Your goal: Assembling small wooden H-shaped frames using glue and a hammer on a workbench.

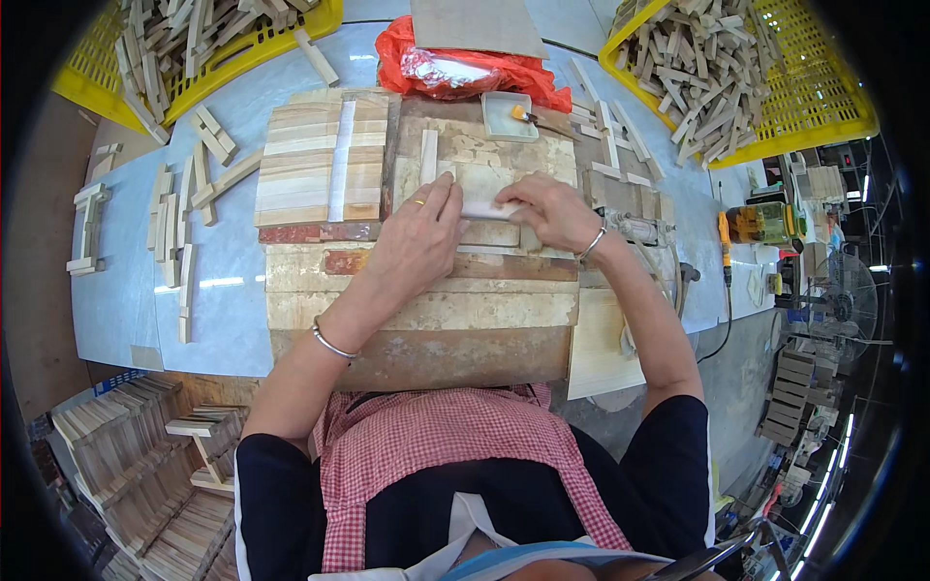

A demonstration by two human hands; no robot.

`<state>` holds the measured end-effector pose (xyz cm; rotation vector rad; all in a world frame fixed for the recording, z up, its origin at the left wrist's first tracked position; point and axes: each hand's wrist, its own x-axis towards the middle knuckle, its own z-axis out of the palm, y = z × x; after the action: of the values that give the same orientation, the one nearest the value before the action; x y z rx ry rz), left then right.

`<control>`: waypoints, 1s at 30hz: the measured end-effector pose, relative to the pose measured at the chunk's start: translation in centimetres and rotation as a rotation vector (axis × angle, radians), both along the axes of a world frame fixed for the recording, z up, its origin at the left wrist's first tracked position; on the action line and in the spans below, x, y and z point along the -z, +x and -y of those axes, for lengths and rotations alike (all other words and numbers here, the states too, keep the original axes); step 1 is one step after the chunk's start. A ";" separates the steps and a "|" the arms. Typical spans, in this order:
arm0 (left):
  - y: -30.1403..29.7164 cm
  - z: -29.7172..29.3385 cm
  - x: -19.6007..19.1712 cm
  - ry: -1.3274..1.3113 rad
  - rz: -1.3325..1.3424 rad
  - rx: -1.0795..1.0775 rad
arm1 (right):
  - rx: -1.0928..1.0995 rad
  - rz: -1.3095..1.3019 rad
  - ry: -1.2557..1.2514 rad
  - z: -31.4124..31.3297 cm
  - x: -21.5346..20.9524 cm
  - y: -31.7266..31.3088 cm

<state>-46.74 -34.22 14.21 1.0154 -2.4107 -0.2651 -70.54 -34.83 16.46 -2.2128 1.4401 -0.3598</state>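
Observation:
Both hands meet at a short pale wooden strip (487, 210) lying crosswise on the worn work board (504, 310) in front of me. My left hand (424, 232) closes over the strip's left end, its fingers pressed together and pointing away from me. The curled fingers and thumb of my right hand (557, 215) pinch the other end. Just beyond my left fingertips a narrow wooden stick (428, 155) lies lengthwise on the board. Another wooden piece (492, 232) sits right below the held strip, partly covered by my hands.
Left of the hands lies a panel of wooden slats (300, 160). A glue brush (523, 114) rests on a white dish (499, 124), near red plastic (397, 63). Yellow baskets (262, 48) (823, 121) of wood pieces stand at both far corners. Loose sticks (184, 295) lie left.

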 end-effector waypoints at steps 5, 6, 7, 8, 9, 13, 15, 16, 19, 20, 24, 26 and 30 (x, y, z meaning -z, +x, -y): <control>0.4 -0.2 0.3 -0.016 -0.058 -0.015 | -0.045 -0.139 -0.177 0.7 -0.3 -0.9; 0.5 -0.3 0.5 -0.036 -0.096 -0.029 | -0.055 -0.190 -0.226 0.7 0.3 -0.6; 0.5 -0.3 0.2 -0.035 -0.101 -0.025 | -0.063 -0.243 -0.277 0.8 0.9 -0.5; 0.6 -0.4 -0.6 0.069 -0.073 -0.031 | -0.059 -0.247 -0.276 0.8 1.2 -0.3; 0.6 -0.4 -1.0 0.174 -0.043 -0.036 | 0.001 -0.205 -0.360 0.8 1.6 0.0; 0.7 0.3 -0.6 0.195 -0.031 -0.033 | 0.008 -0.021 -0.411 0.1 2.3 0.9; 0.6 0.9 -0.8 0.078 -0.142 -0.033 | 0.022 -0.032 -0.372 0.2 2.2 0.5; 0.7 1.0 -1.2 0.084 -0.132 -0.018 | 0.027 -0.046 -0.337 0.3 2.0 0.2; 1.0 1.4 -2.1 0.229 -0.070 -0.014 | 0.025 0.059 -0.179 1.0 1.3 -0.2; 1.1 1.6 -2.1 0.226 -0.075 -0.017 | 0.031 0.161 -0.055 1.2 0.4 0.0; 1.0 1.8 -2.4 0.238 -0.056 -0.013 | -0.063 0.189 0.114 0.9 1.2 -0.3; 1.0 1.8 -2.3 0.219 -0.053 -0.001 | -0.120 0.186 -0.119 0.8 1.9 -0.3; 1.1 1.6 -2.5 0.214 -0.054 -0.010 | -0.005 0.212 0.045 0.6 1.7 0.7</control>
<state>-45.68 -35.82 16.72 1.0974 -2.3646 -0.5493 -69.81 -35.44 14.74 -2.0724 1.3162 -0.5375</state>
